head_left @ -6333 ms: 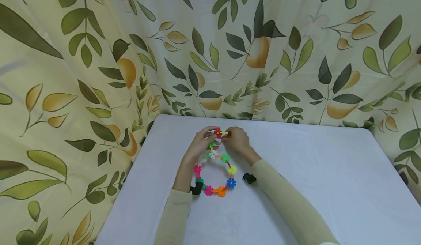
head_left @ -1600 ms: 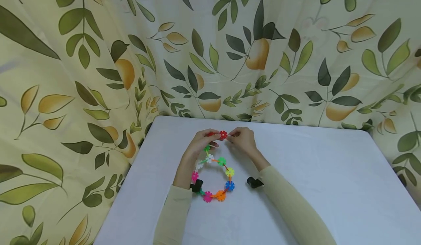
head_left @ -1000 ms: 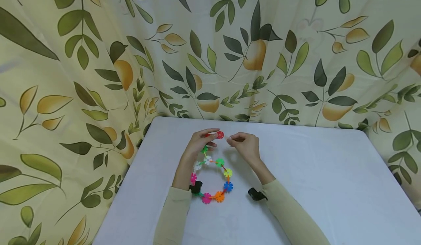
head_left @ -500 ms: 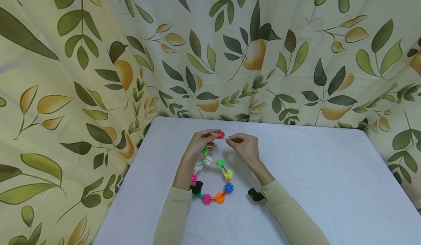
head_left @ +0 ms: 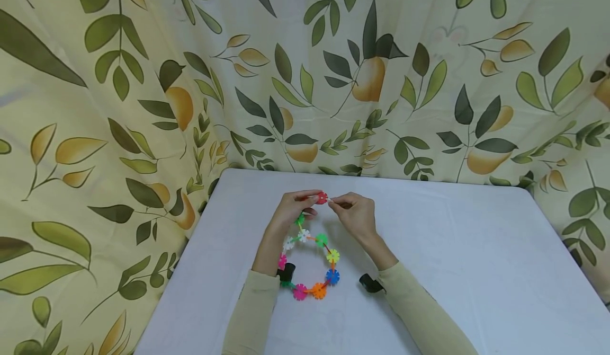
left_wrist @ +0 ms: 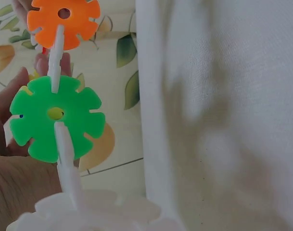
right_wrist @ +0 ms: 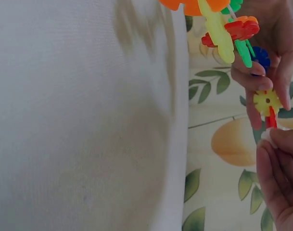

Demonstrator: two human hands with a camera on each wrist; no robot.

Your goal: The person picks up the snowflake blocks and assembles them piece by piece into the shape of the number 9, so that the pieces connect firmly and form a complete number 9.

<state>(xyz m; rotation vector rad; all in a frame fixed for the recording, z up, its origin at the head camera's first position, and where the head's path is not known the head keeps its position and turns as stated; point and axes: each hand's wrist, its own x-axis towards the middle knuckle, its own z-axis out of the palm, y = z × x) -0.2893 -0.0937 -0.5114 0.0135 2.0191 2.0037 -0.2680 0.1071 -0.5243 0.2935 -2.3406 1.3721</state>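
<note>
Slotted plastic snowflake discs are linked into a chain, whose lower part forms a colourful loop over the table, with a blue disc (head_left: 332, 276) at its right and an orange disc (head_left: 319, 291) at the bottom. My left hand (head_left: 290, 207) holds the chain's upper end, its fingers at a red disc (head_left: 322, 198). From the right, my right hand (head_left: 356, 214) pinches a small white disc (right_wrist: 267, 136) between thumb and fingertips, right at the red disc's edge. In the right wrist view a yellow disc (right_wrist: 261, 103) sits between the left fingers. A green disc (left_wrist: 81, 103) hangs near the left wrist.
A white-covered table (head_left: 452, 249) reaches back to a leaf-and-fruit patterned curtain (head_left: 257, 74). Black wrist cameras (head_left: 370, 283) sit at both sleeves; the left one overlaps the loop's left side in the head view.
Earlier the right hand held a red disc against a yellow one; now red is at the chain's end and the right hand holds white. The loop has shifted slightly nearer.
</note>
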